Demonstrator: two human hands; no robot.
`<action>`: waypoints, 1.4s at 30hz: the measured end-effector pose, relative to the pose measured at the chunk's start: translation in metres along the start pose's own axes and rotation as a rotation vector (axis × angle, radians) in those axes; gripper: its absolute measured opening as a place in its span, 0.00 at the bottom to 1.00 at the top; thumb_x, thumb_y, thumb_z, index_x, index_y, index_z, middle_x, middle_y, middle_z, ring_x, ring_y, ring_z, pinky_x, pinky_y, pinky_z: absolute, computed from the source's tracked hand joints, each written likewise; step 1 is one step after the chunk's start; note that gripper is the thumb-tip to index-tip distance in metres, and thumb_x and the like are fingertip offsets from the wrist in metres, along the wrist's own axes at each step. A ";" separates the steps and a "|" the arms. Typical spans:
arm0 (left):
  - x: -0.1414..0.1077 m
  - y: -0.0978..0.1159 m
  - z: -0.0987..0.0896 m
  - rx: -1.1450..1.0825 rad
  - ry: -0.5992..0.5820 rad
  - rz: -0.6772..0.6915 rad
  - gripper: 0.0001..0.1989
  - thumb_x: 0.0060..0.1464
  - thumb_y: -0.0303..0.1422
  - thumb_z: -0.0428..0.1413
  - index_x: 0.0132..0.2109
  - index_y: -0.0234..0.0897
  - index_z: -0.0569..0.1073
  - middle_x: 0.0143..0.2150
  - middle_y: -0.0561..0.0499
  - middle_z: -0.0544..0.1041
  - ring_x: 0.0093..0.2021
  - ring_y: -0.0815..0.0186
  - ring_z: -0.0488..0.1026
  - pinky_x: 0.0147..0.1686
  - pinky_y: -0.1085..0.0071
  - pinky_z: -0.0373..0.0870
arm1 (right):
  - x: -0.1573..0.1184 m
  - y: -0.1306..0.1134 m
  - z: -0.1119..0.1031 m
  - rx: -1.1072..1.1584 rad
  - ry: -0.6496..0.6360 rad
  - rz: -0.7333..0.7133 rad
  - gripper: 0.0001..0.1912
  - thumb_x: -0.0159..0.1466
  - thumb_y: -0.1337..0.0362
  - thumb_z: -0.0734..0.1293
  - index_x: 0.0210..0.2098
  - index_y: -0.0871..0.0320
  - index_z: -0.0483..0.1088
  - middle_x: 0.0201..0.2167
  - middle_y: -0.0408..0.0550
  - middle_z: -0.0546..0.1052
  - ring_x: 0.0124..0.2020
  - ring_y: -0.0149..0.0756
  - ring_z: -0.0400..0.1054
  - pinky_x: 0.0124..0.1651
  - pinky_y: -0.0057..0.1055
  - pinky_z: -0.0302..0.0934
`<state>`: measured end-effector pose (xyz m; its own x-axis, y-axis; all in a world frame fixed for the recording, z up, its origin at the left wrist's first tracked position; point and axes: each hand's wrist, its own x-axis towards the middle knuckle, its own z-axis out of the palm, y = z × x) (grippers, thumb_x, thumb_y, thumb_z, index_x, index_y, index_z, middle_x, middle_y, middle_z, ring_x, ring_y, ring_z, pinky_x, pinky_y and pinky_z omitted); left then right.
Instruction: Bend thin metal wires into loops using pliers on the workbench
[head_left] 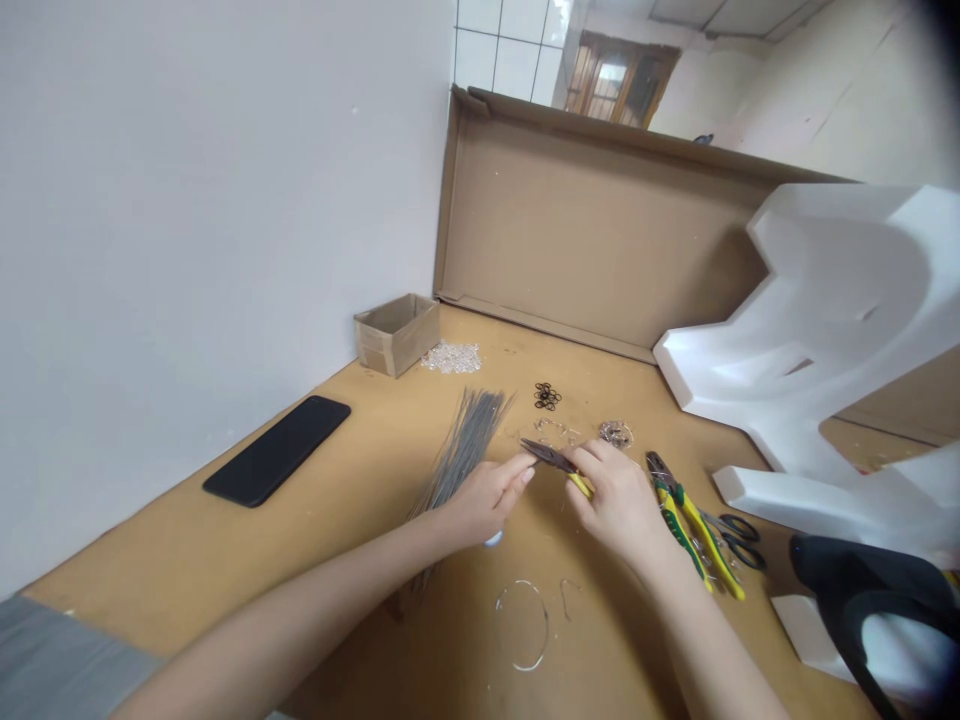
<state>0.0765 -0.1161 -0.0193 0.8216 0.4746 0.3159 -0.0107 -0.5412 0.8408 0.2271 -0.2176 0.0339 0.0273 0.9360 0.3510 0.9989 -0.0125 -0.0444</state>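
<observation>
My right hand [611, 500] is shut around a pair of yellow-handled pliers [553, 460], whose dark jaws point left. My left hand [487, 497] is curled close to the jaw tips, and I cannot tell whether its fingers hold anything small. Just left of that hand lies a bundle of thin grey wires [459, 450]. Beyond my hands are a cluster of black rubber rings [547, 396], a few bent wire bits [555, 430] and a small wire coil [616, 433]. A thin wire loop [521, 625] lies below my forearms.
To the right lie two more yellow-green pliers [694, 530] and black-handled scissors [739, 540]. A black phone [276, 450], small cardboard box [396, 335] and clear bead pile [450, 357] sit on the wooden table [360, 470], by a white wall [210, 220]. White foam [825, 330] stands right.
</observation>
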 end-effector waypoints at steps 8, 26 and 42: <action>0.001 -0.002 0.001 0.000 -0.027 -0.040 0.20 0.59 0.37 0.38 0.55 0.38 0.62 0.18 0.58 0.53 0.18 0.71 0.51 0.22 0.74 0.46 | 0.000 -0.003 0.005 -0.189 -0.055 0.090 0.08 0.58 0.65 0.58 0.35 0.54 0.68 0.26 0.46 0.70 0.25 0.33 0.63 0.25 0.27 0.43; 0.000 0.000 0.002 0.393 0.005 -0.122 0.19 0.58 0.33 0.37 0.50 0.38 0.66 0.20 0.54 0.65 0.21 0.68 0.62 0.22 0.74 0.52 | 0.004 -0.001 0.024 0.334 -0.278 0.268 0.10 0.57 0.66 0.55 0.28 0.59 0.66 0.22 0.45 0.71 0.23 0.31 0.62 0.27 0.25 0.50; 0.000 -0.010 0.007 0.553 -0.034 -0.096 0.18 0.58 0.31 0.36 0.51 0.38 0.64 0.27 0.49 0.74 0.26 0.65 0.69 0.24 0.73 0.56 | 0.003 -0.006 0.039 -0.044 -0.246 0.316 0.17 0.63 0.54 0.52 0.34 0.53 0.69 0.27 0.48 0.76 0.26 0.37 0.69 0.25 0.27 0.46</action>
<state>0.0804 -0.1152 -0.0305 0.8222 0.5220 0.2268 0.3583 -0.7843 0.5064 0.2202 -0.2005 -0.0015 0.3289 0.9399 0.0917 0.9436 -0.3231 -0.0727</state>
